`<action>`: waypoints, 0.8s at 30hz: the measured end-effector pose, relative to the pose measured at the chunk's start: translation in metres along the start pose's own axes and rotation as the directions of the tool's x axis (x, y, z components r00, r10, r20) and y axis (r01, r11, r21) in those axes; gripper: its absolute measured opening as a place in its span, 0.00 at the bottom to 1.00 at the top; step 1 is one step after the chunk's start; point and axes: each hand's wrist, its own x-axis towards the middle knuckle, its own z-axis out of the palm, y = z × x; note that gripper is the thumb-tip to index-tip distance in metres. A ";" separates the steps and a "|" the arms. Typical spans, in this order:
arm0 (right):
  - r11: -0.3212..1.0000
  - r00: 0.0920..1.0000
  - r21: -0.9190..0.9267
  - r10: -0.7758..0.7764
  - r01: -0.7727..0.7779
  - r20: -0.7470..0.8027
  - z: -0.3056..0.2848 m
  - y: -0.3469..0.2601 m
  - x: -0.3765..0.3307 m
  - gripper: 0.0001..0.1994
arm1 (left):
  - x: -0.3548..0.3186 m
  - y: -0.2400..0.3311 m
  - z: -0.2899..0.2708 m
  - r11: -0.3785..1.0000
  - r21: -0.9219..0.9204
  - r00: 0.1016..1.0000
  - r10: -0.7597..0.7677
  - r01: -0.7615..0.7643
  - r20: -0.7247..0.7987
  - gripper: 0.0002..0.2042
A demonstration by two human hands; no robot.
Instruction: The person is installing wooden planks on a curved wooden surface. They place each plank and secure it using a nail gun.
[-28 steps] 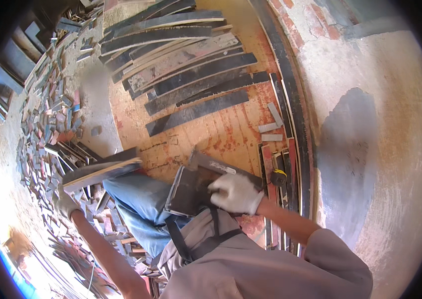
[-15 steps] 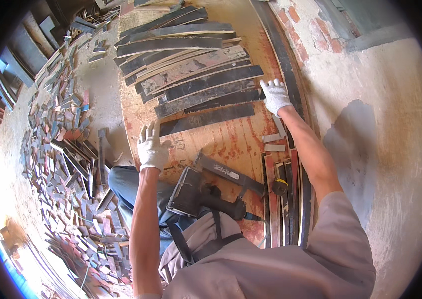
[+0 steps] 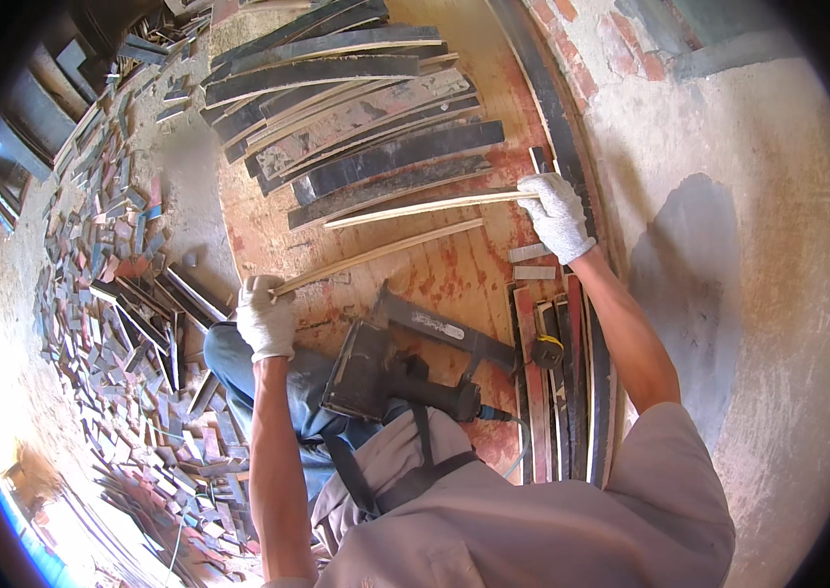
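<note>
In a white glove, my left hand (image 3: pixel 267 316) is closed on the left end of a narrow wooden strip (image 3: pixel 380 257), turned so its pale edge faces up. My right hand (image 3: pixel 556 214), also gloved, grips the right end of a second wooden strip (image 3: pixel 425 207), likewise edge up and lying farther off. Beyond them several black-faced wooden strips (image 3: pixel 400 160) lie in a loose stack across the reddish plywood board (image 3: pixel 425 284). A black nail gun (image 3: pixel 364 367) rests by my lap, between my arms, with a hose attached.
A yellow-and-black tape measure (image 3: pixel 547 351) sits on long strips (image 3: pixel 570 392) at the board's right side. Two small grey pieces (image 3: pixel 532 263) lie just above them. Wood offcuts (image 3: pixel 130 333) cover the floor at left. A plastered wall (image 3: pixel 729 245) stands at right.
Both hands have closed, each on the end of a strip. The two nearest strips have turned from flat to edge up. My left hand moved slightly left and nearer; my right moved nearer.
</note>
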 end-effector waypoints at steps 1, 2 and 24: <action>0.999 1.000 0.032 0.022 -0.022 -0.006 -0.002 -0.005 -0.002 0.13 | -0.002 -0.005 -0.006 0.998 -0.030 0.998 -0.055 0.055 -0.011 0.12; 0.997 0.999 0.075 0.033 -0.034 0.017 -0.001 -0.010 -0.005 0.13 | -0.003 -0.011 -0.010 0.995 -0.080 0.998 -0.063 0.061 -0.019 0.11; 0.821 0.854 0.246 0.465 -0.515 0.234 0.099 -0.057 -0.018 0.15 | -0.024 -0.014 -0.018 0.871 -0.394 0.954 -0.291 0.295 0.071 0.16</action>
